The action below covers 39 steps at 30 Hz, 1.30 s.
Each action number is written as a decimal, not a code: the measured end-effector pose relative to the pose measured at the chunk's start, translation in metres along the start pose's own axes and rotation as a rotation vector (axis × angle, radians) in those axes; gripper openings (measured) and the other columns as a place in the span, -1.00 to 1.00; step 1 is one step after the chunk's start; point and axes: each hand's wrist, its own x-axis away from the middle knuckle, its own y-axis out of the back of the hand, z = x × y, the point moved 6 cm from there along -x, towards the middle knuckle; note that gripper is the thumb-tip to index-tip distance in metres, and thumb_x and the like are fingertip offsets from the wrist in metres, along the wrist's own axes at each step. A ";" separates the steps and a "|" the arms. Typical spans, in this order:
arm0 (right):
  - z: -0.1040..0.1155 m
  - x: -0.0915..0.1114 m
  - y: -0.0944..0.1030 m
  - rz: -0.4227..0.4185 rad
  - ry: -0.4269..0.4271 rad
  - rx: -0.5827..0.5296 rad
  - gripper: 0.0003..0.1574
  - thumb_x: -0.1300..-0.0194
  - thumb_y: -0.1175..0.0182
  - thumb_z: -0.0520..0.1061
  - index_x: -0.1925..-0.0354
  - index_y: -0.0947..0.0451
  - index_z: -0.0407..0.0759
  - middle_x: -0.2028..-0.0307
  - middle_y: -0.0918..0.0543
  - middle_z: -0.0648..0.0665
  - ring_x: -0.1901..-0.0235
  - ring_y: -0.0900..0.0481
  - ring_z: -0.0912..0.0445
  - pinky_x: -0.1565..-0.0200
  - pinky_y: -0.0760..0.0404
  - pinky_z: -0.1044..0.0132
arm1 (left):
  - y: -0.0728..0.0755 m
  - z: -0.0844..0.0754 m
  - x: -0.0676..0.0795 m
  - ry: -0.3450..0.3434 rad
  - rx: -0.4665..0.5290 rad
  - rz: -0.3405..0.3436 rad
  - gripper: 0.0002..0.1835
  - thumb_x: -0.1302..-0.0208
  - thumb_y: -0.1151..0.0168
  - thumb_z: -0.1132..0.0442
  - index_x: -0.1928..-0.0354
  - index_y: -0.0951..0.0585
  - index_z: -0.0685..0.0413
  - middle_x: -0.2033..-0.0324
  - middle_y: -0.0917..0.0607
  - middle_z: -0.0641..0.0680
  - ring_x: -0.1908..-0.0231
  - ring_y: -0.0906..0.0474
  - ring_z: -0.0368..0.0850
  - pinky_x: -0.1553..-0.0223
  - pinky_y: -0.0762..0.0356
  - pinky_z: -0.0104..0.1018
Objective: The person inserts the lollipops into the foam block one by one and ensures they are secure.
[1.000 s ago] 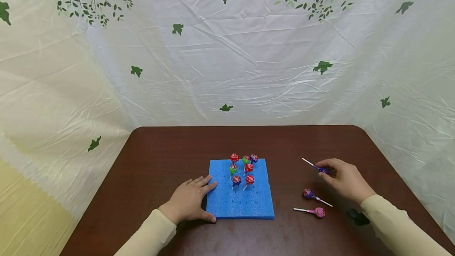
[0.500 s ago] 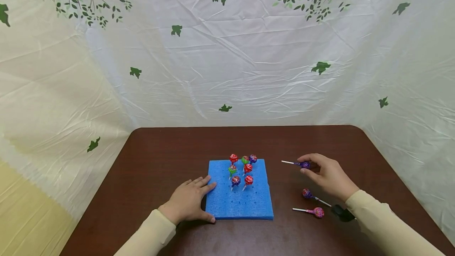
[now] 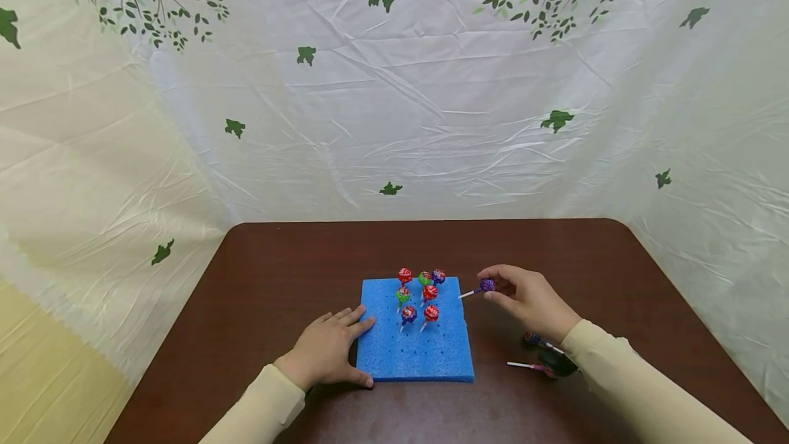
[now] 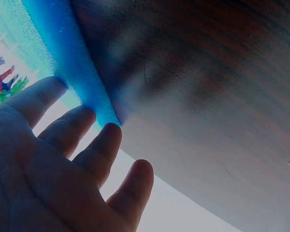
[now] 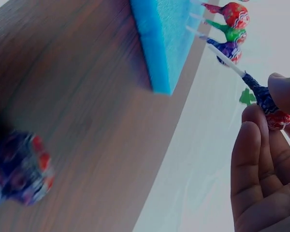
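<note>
My right hand (image 3: 529,299) pinches a purple-wrapped lollipop (image 3: 487,284) by its candy end, its white stick pointing left and slightly down at the right edge of a blue foam block (image 3: 413,358). In the right wrist view the thumb and fingers press on the lollipop's wrapper (image 5: 264,100). Several red, green and purple lollipops stand upright in the foam, among them a red one (image 3: 431,313) and a green one (image 3: 403,294). At the foam's left side rests my left hand (image 3: 333,348), fingers spread, fingertips touching the edge; the left wrist view shows these fingers (image 4: 99,154) against it.
On the brown table (image 3: 296,252), a pink lollipop (image 3: 536,367) and a purple one (image 3: 535,339) lie under the right forearm, partly hidden by it and a dark wrist device (image 3: 557,363). A white leaf-patterned sheet (image 3: 394,122) hangs behind and beside the table.
My right hand has carried the purple lollipop leftward from the table's right side to the foam's edge, its stick now tipping downward. The left hand has stayed in place.
</note>
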 end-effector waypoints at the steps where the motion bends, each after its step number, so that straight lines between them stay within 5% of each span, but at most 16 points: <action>1: 0.001 -0.002 -0.001 0.001 0.006 0.004 -0.59 -0.28 -0.37 -0.23 -0.08 -0.58 0.00 0.13 -0.67 0.05 0.21 -0.61 0.13 0.18 -0.67 0.30 | 0.000 0.000 0.000 0.001 0.001 0.001 0.11 0.10 -0.41 -0.47 -0.46 -0.38 -0.05 -0.46 -0.29 0.13 -0.41 -0.23 0.14 -0.33 -0.22 0.16; 13: 0.018 -0.017 -0.022 0.038 0.113 -0.026 -0.50 -0.21 -0.40 -0.31 -0.13 -0.59 -0.17 0.04 -0.66 -0.02 0.20 -0.63 0.16 0.17 -0.67 0.34 | -0.001 0.001 -0.003 0.005 -0.002 0.001 0.11 0.11 -0.39 -0.49 -0.47 -0.38 -0.07 -0.46 -0.29 0.11 -0.41 -0.23 0.13 -0.33 -0.23 0.15; 39: 0.022 -0.021 -0.049 0.085 0.146 -0.031 -0.57 -0.24 -0.39 -0.28 -0.09 -0.61 -0.21 0.08 -0.69 -0.01 0.21 -0.65 0.18 0.17 -0.65 0.40 | -0.006 0.004 -0.004 -0.003 -0.014 -0.003 0.12 0.11 -0.37 -0.51 -0.47 -0.37 -0.08 -0.46 -0.29 0.11 -0.41 -0.23 0.12 -0.33 -0.23 0.14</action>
